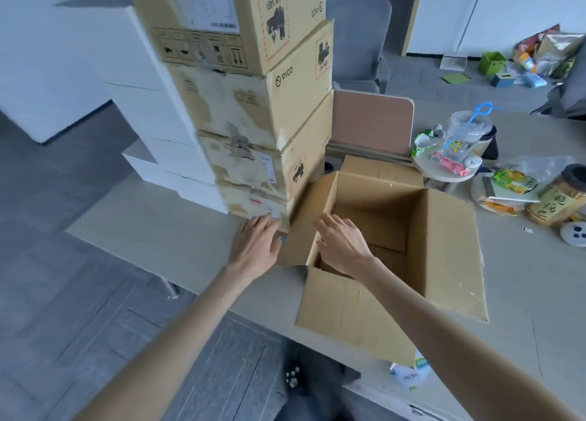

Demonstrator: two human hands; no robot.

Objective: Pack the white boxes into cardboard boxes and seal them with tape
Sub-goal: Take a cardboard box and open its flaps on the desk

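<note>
From the head camera, an open cardboard box (380,198) of plain brown corrugated board stands on the smooth beige table (165,227). All four of its flaps are folded outward and nothing lies inside. Just to its left rises a tall stack of cardboard boxes (247,103); their surfaces are scuffed, with torn labels and printed marks. It touches the left flap. Behind this stack the white boxes (165,154), flat and matte, are piled on the table, partly hidden by the brown stack.

The left hand (255,246) lies at the foot of the stack, its fingers straight and close together, holding nothing. The right hand (344,241) is over the left wall of the open box, its fingers loosely extended; I cannot tell if it touches the board.

To the right are a clear plastic cup (464,135), a round jar (558,198) with a dark lid and crumpled snack bags. A grey chair (358,37) stands behind.
</note>
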